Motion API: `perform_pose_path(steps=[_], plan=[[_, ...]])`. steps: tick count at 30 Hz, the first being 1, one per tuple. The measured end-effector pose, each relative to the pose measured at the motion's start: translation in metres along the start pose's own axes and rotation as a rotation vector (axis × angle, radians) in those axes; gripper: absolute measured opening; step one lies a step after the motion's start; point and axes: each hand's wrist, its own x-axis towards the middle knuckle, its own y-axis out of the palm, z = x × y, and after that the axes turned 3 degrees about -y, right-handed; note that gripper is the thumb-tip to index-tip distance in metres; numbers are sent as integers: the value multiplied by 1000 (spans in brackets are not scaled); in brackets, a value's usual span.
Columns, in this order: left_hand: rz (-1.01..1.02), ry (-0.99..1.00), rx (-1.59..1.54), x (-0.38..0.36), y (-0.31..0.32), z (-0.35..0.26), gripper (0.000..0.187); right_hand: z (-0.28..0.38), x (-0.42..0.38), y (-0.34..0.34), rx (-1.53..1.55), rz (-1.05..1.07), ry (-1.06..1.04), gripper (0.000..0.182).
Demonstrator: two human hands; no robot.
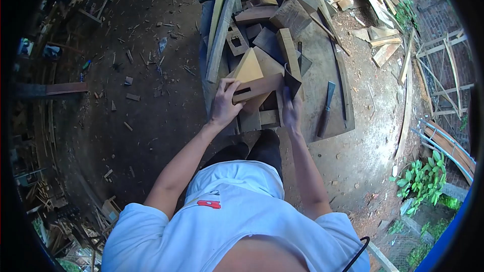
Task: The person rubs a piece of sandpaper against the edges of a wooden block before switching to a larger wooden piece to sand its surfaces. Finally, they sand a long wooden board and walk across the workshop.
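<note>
My left hand [226,103] is closed round the left end of a wooden piece [262,86] with a dark slot cut in its side. A pale wooden wedge shape [248,66] stands just behind it. At the piece's right end, my right hand [291,113], a little blurred, grips the lower part of a dark flat piece [293,78] whose kind I cannot make out. An upright wooden block [286,45] is just behind that. To the right, a chisel [327,106] with a dark handle lies on the workbench [338,121].
Several wood blocks [292,17] are heaped on the bench's far part. Long boards [222,30] lie along its left side. Offcuts [385,45] are piled on the ground at the right, and scraps [133,96] litter the dirt floor. A leafy plant [423,179] grows at the lower right.
</note>
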Motion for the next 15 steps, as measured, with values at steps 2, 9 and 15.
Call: perform_pose_path(steps=[2, 9, 15], plan=[[-13, 193, 176, 8, -24, -37, 63, 6, -1, -4, 180, -63, 267, 33], [46, 318, 211, 28, -23, -68, 75, -29, 21, 4, 165, -134, 130, 31], [70, 450, 220, 41, -12, -88, 83, 1, 11, 8, 11, -67, -92, 36]])
